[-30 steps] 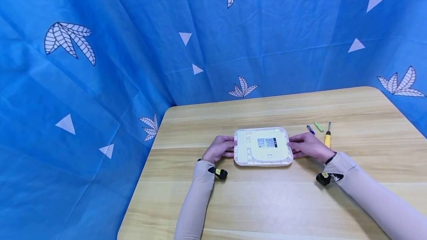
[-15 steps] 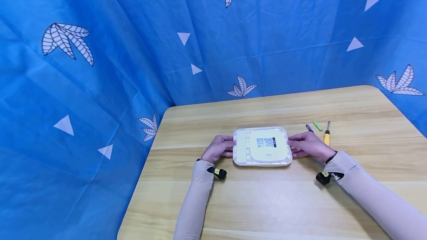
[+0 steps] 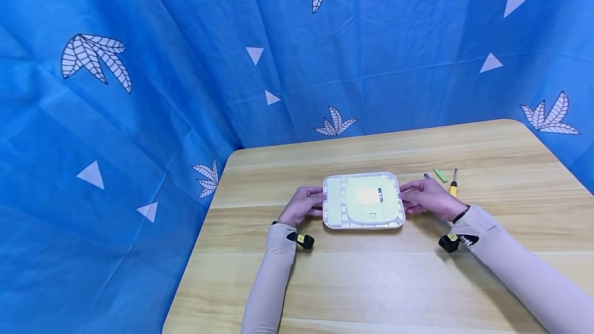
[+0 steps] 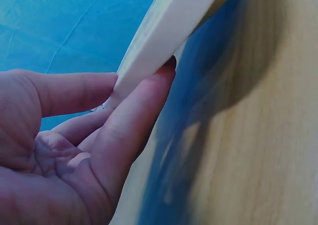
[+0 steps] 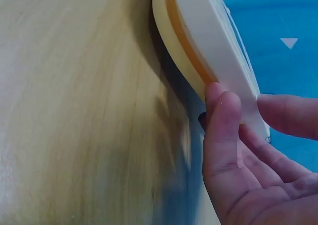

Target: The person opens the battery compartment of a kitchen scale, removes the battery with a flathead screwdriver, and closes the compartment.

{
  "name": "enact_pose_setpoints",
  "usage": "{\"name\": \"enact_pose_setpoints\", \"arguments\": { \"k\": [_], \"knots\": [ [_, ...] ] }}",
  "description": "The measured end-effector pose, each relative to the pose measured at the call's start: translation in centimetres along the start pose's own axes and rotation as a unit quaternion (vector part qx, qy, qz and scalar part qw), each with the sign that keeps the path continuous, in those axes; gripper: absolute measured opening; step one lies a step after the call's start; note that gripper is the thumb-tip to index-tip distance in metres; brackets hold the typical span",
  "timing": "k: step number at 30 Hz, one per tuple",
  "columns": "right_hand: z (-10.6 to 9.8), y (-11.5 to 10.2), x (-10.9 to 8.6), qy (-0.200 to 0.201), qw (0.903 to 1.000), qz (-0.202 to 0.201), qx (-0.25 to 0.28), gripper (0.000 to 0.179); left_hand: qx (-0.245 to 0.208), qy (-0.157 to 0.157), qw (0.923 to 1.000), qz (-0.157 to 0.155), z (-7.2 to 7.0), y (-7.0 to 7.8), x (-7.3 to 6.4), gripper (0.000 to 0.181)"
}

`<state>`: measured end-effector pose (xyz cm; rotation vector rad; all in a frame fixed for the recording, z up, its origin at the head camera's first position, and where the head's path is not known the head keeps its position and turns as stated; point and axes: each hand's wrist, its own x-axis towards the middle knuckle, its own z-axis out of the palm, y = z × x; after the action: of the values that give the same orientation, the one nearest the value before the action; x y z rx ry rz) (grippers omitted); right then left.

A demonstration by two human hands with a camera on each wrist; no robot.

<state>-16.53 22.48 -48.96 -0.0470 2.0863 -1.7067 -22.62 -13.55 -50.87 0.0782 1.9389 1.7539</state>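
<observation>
A flat white rectangular device (image 3: 334, 202) with rounded corners lies between my two hands, label-bearing underside up. On that underside are a pale raised panel with a small latch-like mark and a printed label (image 3: 369, 196). My left hand (image 3: 303, 205) pinches its left end, thumb on the upper edge and fingers beneath. At the right end my right hand (image 3: 429, 198) holds it the same way. An orange band (image 5: 181, 36) runs along its lower side in the right wrist view. Shadow shows on the table below the device in both wrist views.
Beyond my right hand lie a green battery-like cylinder (image 3: 440, 176), a partly hidden dark cylinder (image 3: 427, 176) and a screwdriver (image 3: 453, 187) with a yellow handle. The wooden table (image 3: 362, 293) meets a blue patterned curtain (image 3: 297, 66) at the back and left.
The device has shifted slightly upward in the head view with both hands, and its label now catches a bright glare. My right hand covers more of the dark cylinder.
</observation>
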Motion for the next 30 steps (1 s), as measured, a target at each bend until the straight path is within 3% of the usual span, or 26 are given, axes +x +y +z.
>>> {"name": "enact_pose_setpoints", "arguments": {
  "k": [9, 21, 30],
  "knots": [
    [-0.5, -0.3, 0.1, 0.015, 0.9995, -0.025, -0.011, 0.054, 0.014, 0.014, 0.9997, 0.018, 0.0, 0.8, -0.6, 0.047],
    [-0.4, -1.8, -0.2, 0.017, 0.9963, -0.062, -0.058, 0.066, 0.070, 0.049, 0.9933, 0.077, 0.3, 2.1, -0.7, 0.042],
    [-0.9, -3.1, -0.6, 0.028, 0.9769, -0.146, -0.153, 0.052, 0.077, 0.061, 0.9850, 0.142, 0.5, 2.7, -1.1, 0.038]
  ]
}}
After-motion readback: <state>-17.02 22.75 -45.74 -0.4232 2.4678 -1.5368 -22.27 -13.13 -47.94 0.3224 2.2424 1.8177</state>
